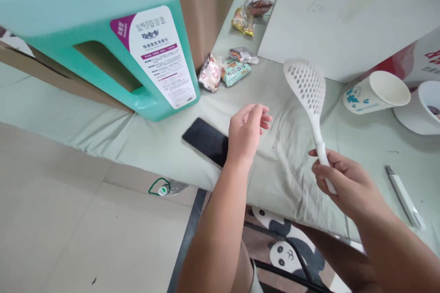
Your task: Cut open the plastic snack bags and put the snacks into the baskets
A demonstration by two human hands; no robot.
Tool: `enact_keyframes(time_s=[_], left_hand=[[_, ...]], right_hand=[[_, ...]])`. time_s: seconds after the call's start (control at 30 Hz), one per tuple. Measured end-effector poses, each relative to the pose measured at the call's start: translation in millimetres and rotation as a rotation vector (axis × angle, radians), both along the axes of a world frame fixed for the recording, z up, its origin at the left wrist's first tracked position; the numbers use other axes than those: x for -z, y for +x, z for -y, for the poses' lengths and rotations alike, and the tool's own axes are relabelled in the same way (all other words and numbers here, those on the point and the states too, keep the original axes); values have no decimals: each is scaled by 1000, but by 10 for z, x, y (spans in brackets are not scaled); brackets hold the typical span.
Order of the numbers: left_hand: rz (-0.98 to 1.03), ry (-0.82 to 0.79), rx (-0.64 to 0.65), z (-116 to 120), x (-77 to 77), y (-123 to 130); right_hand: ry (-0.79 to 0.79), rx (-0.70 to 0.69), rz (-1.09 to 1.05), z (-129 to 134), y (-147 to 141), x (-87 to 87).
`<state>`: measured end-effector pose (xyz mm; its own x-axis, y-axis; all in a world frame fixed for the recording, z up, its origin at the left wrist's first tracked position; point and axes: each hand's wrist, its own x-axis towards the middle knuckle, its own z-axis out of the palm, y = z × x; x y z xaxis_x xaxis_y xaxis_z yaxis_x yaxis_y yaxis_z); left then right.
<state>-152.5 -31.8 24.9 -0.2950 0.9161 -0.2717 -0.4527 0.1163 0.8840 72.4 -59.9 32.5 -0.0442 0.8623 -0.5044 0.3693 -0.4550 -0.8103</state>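
Observation:
In my right hand is a white slotted skimmer, gripped by its handle and raised over the cloth-covered table, its perforated head pointing up and away. My left hand is above the table beside a black phone, partly covering its right end; its fingers are curled, and no object shows in them. Several wrapped snacks lie beyond my left hand. A paper cup with blue leaf prints is tilted to the right of the skimmer.
A large jug of green liquid stands at the left, before a cardboard box. A white board is at the back. On the right are a white bowl and a utility knife.

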Motion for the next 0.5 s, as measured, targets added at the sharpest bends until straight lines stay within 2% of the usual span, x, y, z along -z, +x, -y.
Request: enact_keyframes(time_s=[0.1, 0.17, 0.27, 0.33, 0.5], left_hand=[[108, 34, -168, -8, -52, -102], [185, 48, -252, -20, -82, -143], [245, 67, -308, -39, -86, -175], [266, 86, -298, -53, -61, -195], [329, 110, -289, -136, 2, -205]], right_hand=[[128, -106, -88, -107, -316, -120], [191, -176, -182, -304, -656, -187], [282, -192, -214, -775, -1237, -229], [331, -148, -205, -1146, -1597, -218], [377, -56, -139, -1957, -2262, -127]])
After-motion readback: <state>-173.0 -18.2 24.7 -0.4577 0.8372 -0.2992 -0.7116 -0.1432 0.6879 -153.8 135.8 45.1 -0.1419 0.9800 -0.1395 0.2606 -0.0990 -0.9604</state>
